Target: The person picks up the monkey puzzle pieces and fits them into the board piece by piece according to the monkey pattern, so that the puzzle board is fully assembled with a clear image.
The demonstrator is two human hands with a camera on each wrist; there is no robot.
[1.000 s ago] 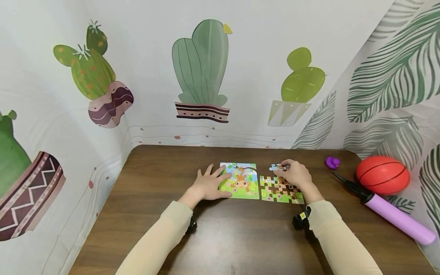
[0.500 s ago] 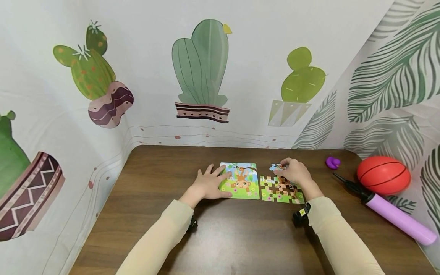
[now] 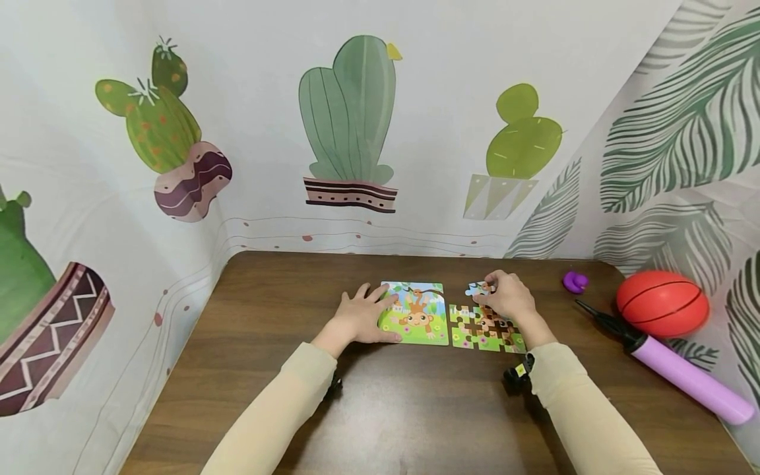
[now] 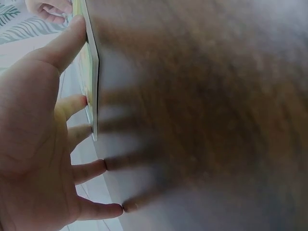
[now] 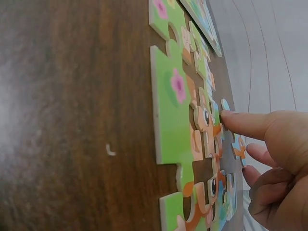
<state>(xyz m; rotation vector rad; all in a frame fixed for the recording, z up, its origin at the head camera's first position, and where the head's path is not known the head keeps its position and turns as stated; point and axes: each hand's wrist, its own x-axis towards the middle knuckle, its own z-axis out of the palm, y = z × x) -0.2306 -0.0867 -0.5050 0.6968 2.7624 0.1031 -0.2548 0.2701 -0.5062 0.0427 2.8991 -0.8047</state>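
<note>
My left hand (image 3: 359,318) has its fingers spread, with thumb and some fingertips on the monkey picture board (image 3: 420,330). In the left wrist view, the other fingertips reach down to the tabletop past the board's edge. My right hand (image 3: 512,298) pinches a blue-and-brown puzzle piece (image 3: 473,289) behind the partly joined jigsaw puzzle (image 3: 483,340). Seen from the right wrist, the thumb presses one end of the small piece group (image 5: 239,148), and curled fingers meet its other side. A gap separates this group from the larger puzzle section (image 5: 173,115). My palm partly hides the puzzle's right side.
On the right of the brown table (image 3: 404,409) lie a purple rubber duck (image 3: 574,282), a red ball (image 3: 662,303) and a pink hand pump (image 3: 689,376) with a black nozzle. A cactus-patterned wall cloth (image 3: 427,224) rises behind the table's far edge.
My right hand has shifted very slightly away from me and to the left, still at the same puzzle piece. The left hand and the picture board stay in place.
</note>
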